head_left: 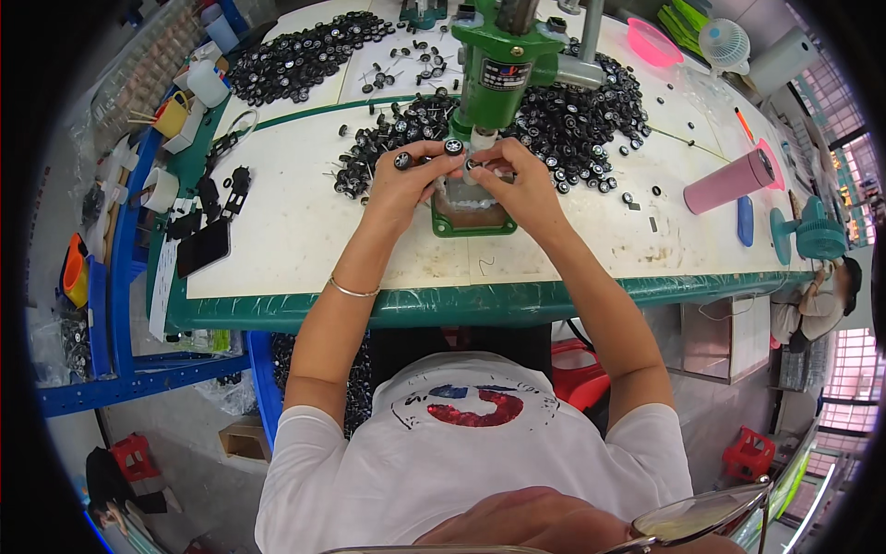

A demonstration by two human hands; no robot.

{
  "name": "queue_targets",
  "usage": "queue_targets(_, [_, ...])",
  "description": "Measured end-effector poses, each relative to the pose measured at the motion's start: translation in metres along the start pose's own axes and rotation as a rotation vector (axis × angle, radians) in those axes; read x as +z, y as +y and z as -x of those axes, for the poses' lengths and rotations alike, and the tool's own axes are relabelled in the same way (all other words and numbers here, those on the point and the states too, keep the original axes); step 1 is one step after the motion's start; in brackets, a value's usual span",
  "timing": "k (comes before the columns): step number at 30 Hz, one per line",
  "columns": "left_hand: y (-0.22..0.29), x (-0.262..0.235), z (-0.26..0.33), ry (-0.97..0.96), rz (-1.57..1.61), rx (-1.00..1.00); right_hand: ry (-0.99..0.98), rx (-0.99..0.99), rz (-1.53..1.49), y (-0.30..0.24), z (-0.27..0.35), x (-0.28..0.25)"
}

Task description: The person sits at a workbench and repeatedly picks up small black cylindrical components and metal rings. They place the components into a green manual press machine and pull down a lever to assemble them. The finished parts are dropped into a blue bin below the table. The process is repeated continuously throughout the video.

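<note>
My left hand (404,180) pinches a thin axle with a small black toy wheel (403,161) on its end, a second wheel (453,147) sitting at the press tip. My right hand (519,185) grips a small wheel part (472,166) right under the nose of the green bench press (503,69). Both hands meet above the press's green base plate (472,222). The fingers hide most of the parts between them.
Heaps of black wheels lie left of the press (378,148), right of it (577,125) and at the far back (300,55). A pink tumbler (729,181), a teal fan (812,233), a black phone (203,247) and cups (175,111) rest on the table. Another person (817,305) sits at right.
</note>
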State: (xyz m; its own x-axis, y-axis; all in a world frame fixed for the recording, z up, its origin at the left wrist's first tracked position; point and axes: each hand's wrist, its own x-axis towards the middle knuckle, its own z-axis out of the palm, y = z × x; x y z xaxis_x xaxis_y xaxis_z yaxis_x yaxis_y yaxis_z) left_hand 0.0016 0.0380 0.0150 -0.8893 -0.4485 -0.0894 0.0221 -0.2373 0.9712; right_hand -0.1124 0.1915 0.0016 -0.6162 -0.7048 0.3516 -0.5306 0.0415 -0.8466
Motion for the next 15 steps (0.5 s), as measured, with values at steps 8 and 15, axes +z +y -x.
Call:
queue_targets(8, [-0.008, 0.013, -0.007, 0.015, -0.182, 0.249, -0.026, 0.131, -0.139, -0.006, -0.001, -0.008])
queue_targets(15, [0.0, 0.023, -0.015, -0.007, -0.142, 0.297, 0.253, 0.221, -0.315, -0.025, -0.045, -0.082])
